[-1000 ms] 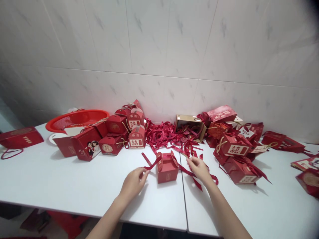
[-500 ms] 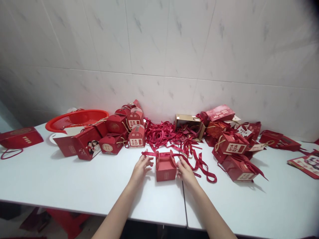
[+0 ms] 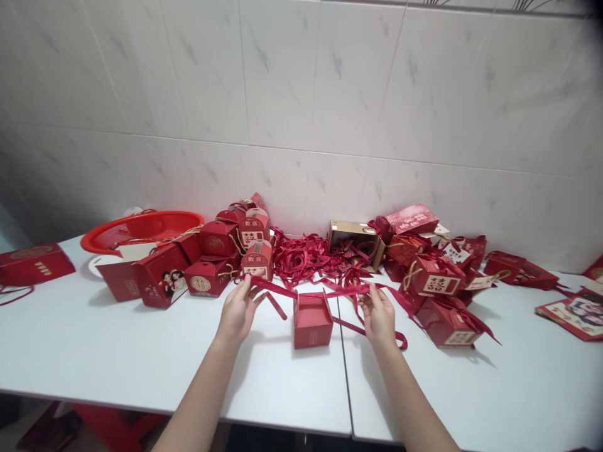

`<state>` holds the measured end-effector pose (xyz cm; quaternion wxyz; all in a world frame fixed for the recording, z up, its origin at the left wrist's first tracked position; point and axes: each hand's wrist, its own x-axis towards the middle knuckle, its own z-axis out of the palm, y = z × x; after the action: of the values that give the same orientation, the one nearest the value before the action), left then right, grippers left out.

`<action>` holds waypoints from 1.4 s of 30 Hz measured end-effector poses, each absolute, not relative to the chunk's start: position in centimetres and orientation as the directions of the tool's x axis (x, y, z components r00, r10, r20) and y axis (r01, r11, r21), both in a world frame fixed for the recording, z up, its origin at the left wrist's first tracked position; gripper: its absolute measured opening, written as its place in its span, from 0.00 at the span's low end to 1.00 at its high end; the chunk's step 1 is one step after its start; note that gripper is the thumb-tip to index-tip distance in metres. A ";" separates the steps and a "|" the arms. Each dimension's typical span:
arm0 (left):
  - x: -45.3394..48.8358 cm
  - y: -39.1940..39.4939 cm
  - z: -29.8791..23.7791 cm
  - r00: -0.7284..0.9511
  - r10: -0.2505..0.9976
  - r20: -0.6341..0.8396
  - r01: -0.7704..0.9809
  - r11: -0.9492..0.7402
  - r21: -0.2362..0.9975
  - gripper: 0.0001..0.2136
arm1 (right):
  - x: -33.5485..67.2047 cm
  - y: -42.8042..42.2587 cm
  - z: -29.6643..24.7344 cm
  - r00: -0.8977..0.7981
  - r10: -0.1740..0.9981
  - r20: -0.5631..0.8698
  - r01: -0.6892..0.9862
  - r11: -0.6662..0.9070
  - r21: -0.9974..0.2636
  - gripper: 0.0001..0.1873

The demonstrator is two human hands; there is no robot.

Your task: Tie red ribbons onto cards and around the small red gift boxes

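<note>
In front of me a small red gift box (image 3: 313, 328) stands upright on the white table. A dark red ribbon (image 3: 282, 289) runs across its top and out to both sides. My left hand (image 3: 238, 309) pinches the ribbon left of the box, and a short end hangs below the fingers. On the other side, my right hand (image 3: 378, 312) grips the ribbon, whose longer part trails off to the right. Both stretches look taut, and neither hand touches the box. Behind the box lies a heap of loose red ribbons (image 3: 304, 258).
Red boxes (image 3: 207, 276) are stacked at the left, by an orange-red plastic basket (image 3: 141, 227). An open cardboard box (image 3: 357, 237) holds ribbons against the tiled wall. More red boxes (image 3: 438, 276) pile up at the right. A seam (image 3: 346, 376) divides the table (image 3: 141, 358).
My hands have moved apart, away from the box sides, drawing the ribbon out to left and right. The box remains in about the same spot. The camera view has shifted slightly.
</note>
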<state>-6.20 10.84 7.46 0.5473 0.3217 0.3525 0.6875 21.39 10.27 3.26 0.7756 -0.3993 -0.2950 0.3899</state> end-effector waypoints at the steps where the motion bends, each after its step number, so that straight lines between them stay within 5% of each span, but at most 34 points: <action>1: -6.2 11.0 7.9 -0.202 0.974 0.099 -0.488 -0.188 0.853 0.11 | 21.7 10.2 3.9 0.529 0.831 0.173 -0.340 0.394 -0.854 0.21; 6: -5.1 11.7 11.3 -0.182 0.932 0.313 -0.265 -0.353 0.897 0.17 | 22.4 10.2 8.5 0.509 0.799 0.320 -0.173 0.459 -0.871 0.18; 14: -2.2 11.9 15.5 0.038 0.903 0.429 -0.105 -0.423 0.900 0.17 | 21.1 10.9 13.9 0.390 0.793 0.468 -0.096 0.541 -0.836 0.16; 23: -0.1 11.2 15.2 0.087 0.891 0.445 -0.186 -0.424 0.886 0.18 | 18.6 10.4 15.1 0.223 0.876 0.427 -0.361 0.481 -0.799 0.15; 32: 0.4 9.7 15.9 0.219 0.886 0.409 -0.215 -0.365 0.906 0.35 | 16.8 9.5 15.4 -0.005 0.923 0.385 -0.219 0.374 -0.901 0.13; 42: -0.4 10.1 15.4 0.374 0.855 0.359 -0.205 -0.301 0.931 0.33 | 15.9 9.4 15.0 -0.167 0.873 0.458 -0.205 0.424 -0.882 0.14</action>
<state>-0.39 10.06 15.43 0.5329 0.6350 0.2560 0.4972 15.90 9.35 14.97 0.5840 -0.2743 -0.6090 0.4613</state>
